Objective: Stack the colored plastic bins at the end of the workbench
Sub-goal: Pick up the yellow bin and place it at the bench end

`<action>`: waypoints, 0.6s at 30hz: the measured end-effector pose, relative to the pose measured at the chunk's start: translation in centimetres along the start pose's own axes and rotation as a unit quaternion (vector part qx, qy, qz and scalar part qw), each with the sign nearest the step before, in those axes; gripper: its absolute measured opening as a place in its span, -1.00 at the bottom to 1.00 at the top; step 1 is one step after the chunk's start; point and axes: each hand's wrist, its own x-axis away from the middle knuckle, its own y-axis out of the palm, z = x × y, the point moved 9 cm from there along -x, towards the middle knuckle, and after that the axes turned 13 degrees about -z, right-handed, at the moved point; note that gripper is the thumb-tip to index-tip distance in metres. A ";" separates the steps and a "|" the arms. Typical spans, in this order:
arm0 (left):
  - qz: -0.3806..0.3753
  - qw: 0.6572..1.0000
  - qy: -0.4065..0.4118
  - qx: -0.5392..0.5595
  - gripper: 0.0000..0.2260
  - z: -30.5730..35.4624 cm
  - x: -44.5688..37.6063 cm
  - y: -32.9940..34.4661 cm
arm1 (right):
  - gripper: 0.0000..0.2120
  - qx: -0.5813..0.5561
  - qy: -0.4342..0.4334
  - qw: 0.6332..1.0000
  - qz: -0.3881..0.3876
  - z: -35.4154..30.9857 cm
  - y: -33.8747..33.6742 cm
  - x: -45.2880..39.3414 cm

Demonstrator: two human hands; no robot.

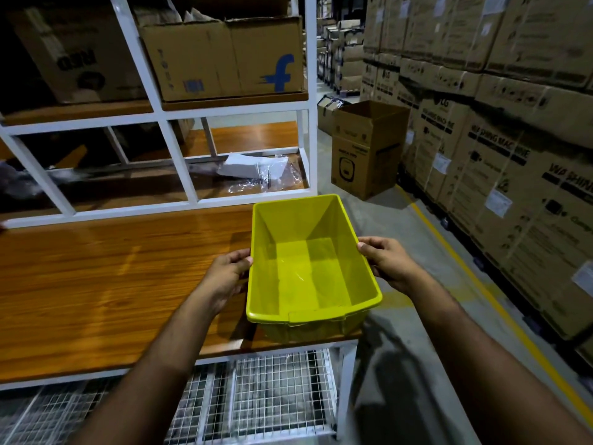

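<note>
Warehouse worktop end: our left hand and right hand fingers grasp yellow bin; overhanging corner, it may tip off.

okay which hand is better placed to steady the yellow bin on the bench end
Left, probably. The left hand grips the yellow bin from over the workbench; the right hand holds the side beyond the bench edge.

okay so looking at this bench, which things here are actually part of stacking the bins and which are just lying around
Part of the job:
yellow bin, held at its sides by the left hand and right hand
workbench, at whose end the bin is

Just lying about:
plastic-wrapped packet on the shelf behind
open cardboard box on the floor
boxes on the upper shelf

No other colored bin is in view.
</note>
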 end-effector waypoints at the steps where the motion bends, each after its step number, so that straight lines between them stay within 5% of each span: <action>1: 0.000 1.000 0.001 0.001 -0.81 0.0 0.0 0.0 | -0.69 0.000 0.000 1.000 0.000 0.0 0.0 0.0; 18: 0.011 1.000 -0.001 -0.010 -0.75 0.0 0.6 0.1 | -0.75 0.003 -0.003 1.000 0.000 -0.6 0.4 0.7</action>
